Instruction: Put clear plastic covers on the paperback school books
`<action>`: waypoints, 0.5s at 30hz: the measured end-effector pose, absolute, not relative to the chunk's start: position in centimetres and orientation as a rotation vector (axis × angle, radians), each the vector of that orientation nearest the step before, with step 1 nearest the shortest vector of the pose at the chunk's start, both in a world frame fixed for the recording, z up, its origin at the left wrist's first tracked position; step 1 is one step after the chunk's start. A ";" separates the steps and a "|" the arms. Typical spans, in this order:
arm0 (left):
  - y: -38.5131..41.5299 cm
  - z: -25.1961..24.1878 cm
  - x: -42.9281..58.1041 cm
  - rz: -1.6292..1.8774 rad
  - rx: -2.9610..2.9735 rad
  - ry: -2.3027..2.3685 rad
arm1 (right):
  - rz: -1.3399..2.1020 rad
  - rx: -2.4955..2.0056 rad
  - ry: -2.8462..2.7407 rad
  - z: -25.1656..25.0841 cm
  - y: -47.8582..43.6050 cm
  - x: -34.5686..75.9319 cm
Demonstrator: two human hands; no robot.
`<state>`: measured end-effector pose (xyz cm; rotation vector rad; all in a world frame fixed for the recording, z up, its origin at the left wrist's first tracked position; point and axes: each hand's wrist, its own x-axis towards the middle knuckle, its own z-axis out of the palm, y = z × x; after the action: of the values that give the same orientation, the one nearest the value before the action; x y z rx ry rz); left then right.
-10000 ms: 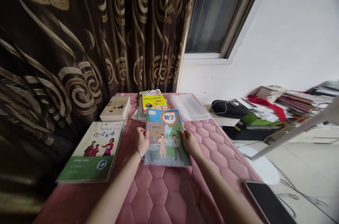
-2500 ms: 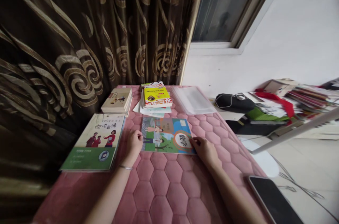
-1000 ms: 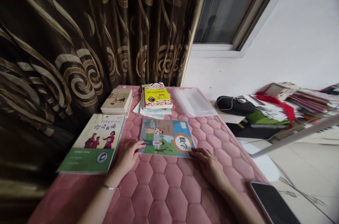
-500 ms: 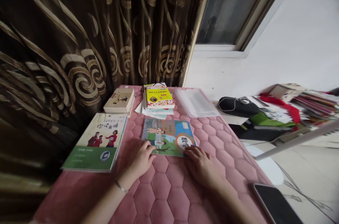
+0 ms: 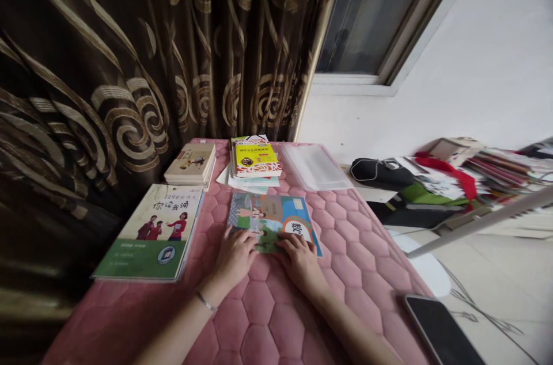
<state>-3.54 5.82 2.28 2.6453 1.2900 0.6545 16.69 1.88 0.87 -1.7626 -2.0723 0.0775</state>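
A colourful textbook with a cartoon cover lies turned sideways on the pink quilted table cover. My left hand rests on the book's near left edge, fingers stretched over the cover. Beside it, my right hand lies flat on the near middle edge of the same book, fingers spread over the circular title mark. Both hands press on the book; neither grips it.
A green and white book lies at the left. Behind are a beige book stack, a yellow book on a pile and clear plastic sleeves. A dark phone sits near the right edge. A patterned curtain hangs behind.
Ten seconds ago the textbook lay upright between my hands; it has been turned sideways. In the last second both hands slid inward along its near edge, the right hand moving left.
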 end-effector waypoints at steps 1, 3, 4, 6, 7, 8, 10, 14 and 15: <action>5.8 2.3 -4.2 0.649 2.650 1.310 | 0.103 -1.754 -2.080 0.8 1.7 17.6; 5.9 2.2 -5.8 0.655 2.638 1.369 | 0.162 -1.737 -2.090 0.6 1.3 19.7; 6.0 2.0 -6.6 0.667 2.618 1.390 | 0.192 -1.725 -2.095 0.5 1.1 20.8; 6.2 1.5 -8.2 0.706 2.548 1.404 | 0.258 -1.690 -2.105 0.4 0.8 23.1; 6.4 1.1 -8.8 0.722 2.512 1.393 | 0.294 -1.666 -2.105 0.3 0.7 24.1; 6.5 0.8 -9.4 0.736 2.482 1.375 | 0.336 -1.636 -2.105 0.3 0.6 25.0; 6.8 0.3 -10.0 0.754 2.446 1.337 | 0.427 -1.571 -2.090 0.4 0.5 26.2; 7.1 -0.2 -10.2 0.776 2.427 1.303 | 0.538 -1.494 -2.004 0.9 0.3 26.8; 7.2 -0.1 -10.2 0.777 2.429 1.296 | 0.551 -1.492 -1.982 0.9 0.2 26.8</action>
<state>-10.15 7.16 -0.13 2.4292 1.2964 0.7775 26.84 0.17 0.94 -1.4919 -1.9823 0.5505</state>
